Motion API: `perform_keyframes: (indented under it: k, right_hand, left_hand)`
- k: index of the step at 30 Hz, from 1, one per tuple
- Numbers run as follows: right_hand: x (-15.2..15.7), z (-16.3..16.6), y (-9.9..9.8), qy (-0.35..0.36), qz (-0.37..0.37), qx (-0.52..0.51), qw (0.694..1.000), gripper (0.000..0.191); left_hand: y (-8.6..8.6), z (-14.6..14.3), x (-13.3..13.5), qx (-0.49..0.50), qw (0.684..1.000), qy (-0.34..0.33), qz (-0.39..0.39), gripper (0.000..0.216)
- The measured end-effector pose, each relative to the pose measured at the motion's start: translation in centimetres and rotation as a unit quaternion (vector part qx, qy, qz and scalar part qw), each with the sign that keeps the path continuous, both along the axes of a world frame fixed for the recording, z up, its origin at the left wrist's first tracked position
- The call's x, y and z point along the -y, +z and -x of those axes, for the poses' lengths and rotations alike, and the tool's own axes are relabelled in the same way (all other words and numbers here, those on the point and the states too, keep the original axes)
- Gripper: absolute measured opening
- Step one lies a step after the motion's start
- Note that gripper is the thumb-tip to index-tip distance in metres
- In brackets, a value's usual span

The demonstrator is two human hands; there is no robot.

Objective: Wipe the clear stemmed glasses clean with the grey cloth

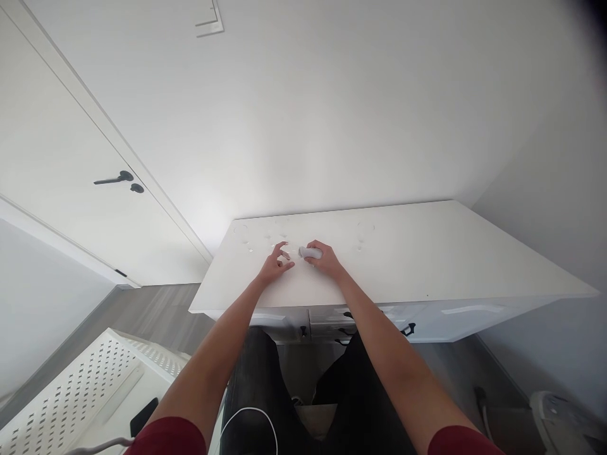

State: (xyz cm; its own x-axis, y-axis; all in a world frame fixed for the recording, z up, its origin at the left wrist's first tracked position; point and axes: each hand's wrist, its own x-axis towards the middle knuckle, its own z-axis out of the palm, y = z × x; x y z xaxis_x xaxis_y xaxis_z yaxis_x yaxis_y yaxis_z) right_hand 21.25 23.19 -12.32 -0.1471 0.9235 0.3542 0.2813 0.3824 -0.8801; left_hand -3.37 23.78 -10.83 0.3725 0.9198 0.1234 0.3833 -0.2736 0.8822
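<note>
My right hand (326, 259) is closed around a small, pale grey rounded object (311, 253) with a darker left end. Its exact kind is unclear. Just left of it, my left hand (275, 264) curves its fingers and thumb into a C shape. Faint glints (293, 249) between the hands suggest something clear there, too transparent to make out. Both hands are over the white cabinet top (403, 259). Several clear, glass-like things show only as faint rims and glints, among them one at the left (245, 242) and one right of my hands (361, 240).
Behind the cabinet rises a white wall (332, 114). A white door with a black handle (114, 179) is at the left. Lower left stands a perforated white panel (80, 385). A white cable (256, 409) crosses my lap, and a white appliance (559, 414) stands lower right.
</note>
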Motion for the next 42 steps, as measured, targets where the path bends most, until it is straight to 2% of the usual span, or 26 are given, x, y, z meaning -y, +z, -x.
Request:
perform_keyframes:
  k: [4, 10, 12, 16, 22, 25, 28, 30, 35, 38, 42]
  right_hand:
    - [-0.1, -0.1, -0.2, 0.01, -0.003, -0.01, 1.0, 0.025]
    - [-0.3, 0.4, -0.8, 0.016, -0.023, -0.02, 0.999, 0.027]
    - [-0.4, 0.5, -0.9, 0.012, -0.025, -0.023, 0.999, 0.027]
    - [-0.5, 0.4, -0.9, 0.008, -0.013, -0.029, 0.999, 0.027]
    - [-0.2, 0.5, -0.5, 0.028, -0.016, -0.029, 0.999, 0.028]
    - [-0.1, 0.5, -0.4, 0.027, -0.014, -0.031, 0.999, 0.027]
    - [-0.1, 0.3, -0.3, 0.009, 0.002, -0.032, 0.999, 0.029]
    - [-0.1, 0.2, -0.3, 0.004, 0.011, -0.028, 1.0, 0.031]
    - [0.1, 0.4, -0.1, 0.028, 0.008, -0.017, 0.999, 0.032]
    - [0.2, 0.5, 0.0, 0.042, 0.002, -0.016, 0.999, 0.029]
    - [0.2, 0.4, 0.1, 0.037, 0.015, -0.02, 0.999, 0.026]
  left_hand:
    - [0.1, 0.1, 0.1, 0.011, 1.0, -0.009, 0.007, 0.072]
    - [-0.1, 0.0, -0.3, 0.018, 0.999, -0.001, 0.027, 0.037]
    - [0.0, 0.0, -0.3, 0.02, 0.999, 0.003, 0.027, 0.039]
    - [0.1, 0.0, -0.2, 0.027, 0.999, -0.009, 0.018, 0.062]
    - [-0.1, 0.0, -0.4, -0.002, 1.0, 0.013, 0.017, 0.042]
    - [0.0, -0.1, -0.3, -0.003, 1.0, 0.013, 0.017, 0.044]
    - [0.0, -0.1, -0.2, 0.003, 1.0, -0.005, 0.011, 0.062]
    - [-0.1, -0.1, -0.2, 0.001, 1.0, -0.006, 0.013, 0.064]
    - [-0.3, 0.0, -0.5, -0.013, 1.0, 0.015, 0.022, 0.039]
    - [-0.1, 0.0, -0.5, -0.011, 1.0, 0.018, 0.021, 0.042]
    - [0.2, -0.1, -0.2, -0.004, 1.0, -0.013, 0.024, 0.059]
